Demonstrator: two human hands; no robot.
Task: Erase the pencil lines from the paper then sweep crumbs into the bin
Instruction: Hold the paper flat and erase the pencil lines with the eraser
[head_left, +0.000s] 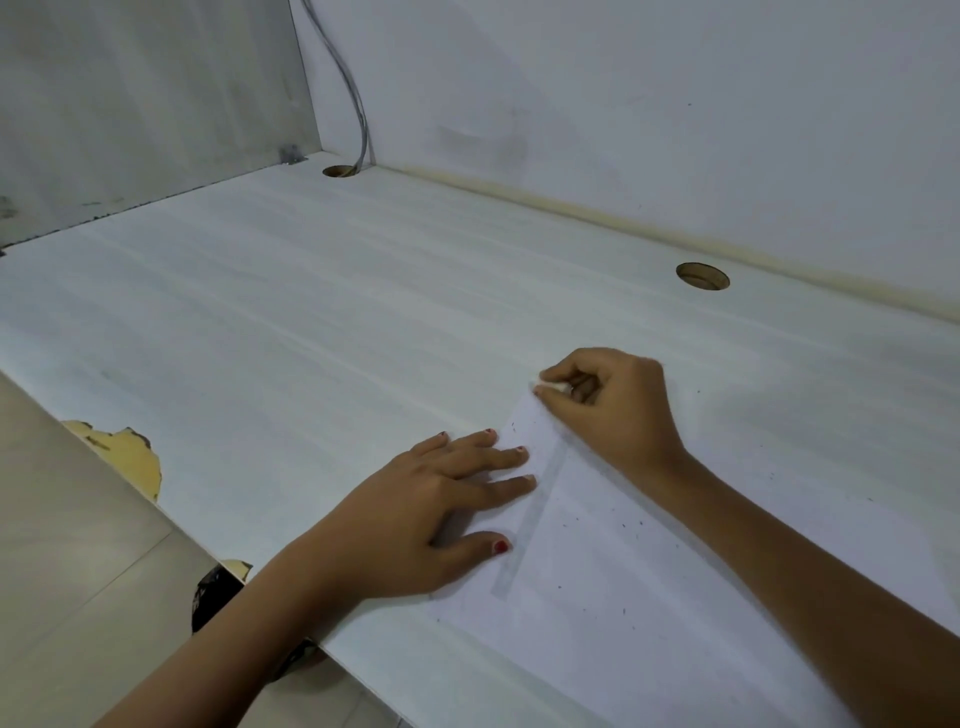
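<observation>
Head view: I'm looking down at a white laminate desk (322, 291) with faint wood-grain streaks, set into a corner of plain white walls (623, 104). The near-left desk edge is chipped, yellowish core exposed (130, 452). Two round cable holes: one in the far corner (337, 171) with a grey cable (353, 93) dropping into it, the other (702, 276) beyond my right hand. Beige floor tiles (67, 545) show below the desk edge on the left.

The paper (623, 561) is a white sheet, lying flat and angled on the desk under both hands. It carries a faint grey band (530, 519) along its left margin. Small dark crumbs (576, 519) are scattered over it, just below the grip; a few specks sit on the desk to the right.

My right hand (618, 410) is curled, thumb and fingers pinching a small white eraser (551, 386) at the paper's far corner; contact point blurred. My left hand (431, 514) is spread flat, fingers pressing down on the sheet's left edge, just near-left of the grip. Nails are painted red.
</observation>
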